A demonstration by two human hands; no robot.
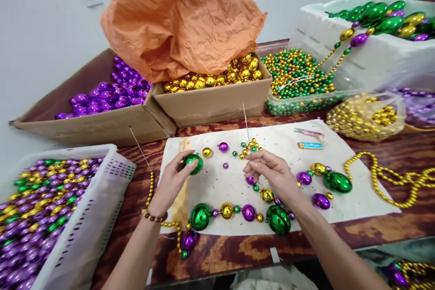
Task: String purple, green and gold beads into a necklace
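Observation:
My left hand (174,181), with a brown bead bracelet at the wrist, is closed around a large shiny green ball bead (193,164) above the white cloth. The fingers of my right hand (270,172) are pinched together. From them a thin needle (246,122) points upward past a cluster of small gold and green beads (251,146); its lower end is hidden. Below my right hand runs a strung garland (227,210) of green, purple and gold beads. Loose gold (207,152) and purple (223,147) beads lie between the hands.
A white cloth (210,190) covers part of the wooden table. Behind stand boxes of purple beads (81,122) and gold beads (214,99). A white basket (112,176) is at left. Snips (309,133) lie at right. Another needle (139,147) sticks up from a gold bead string.

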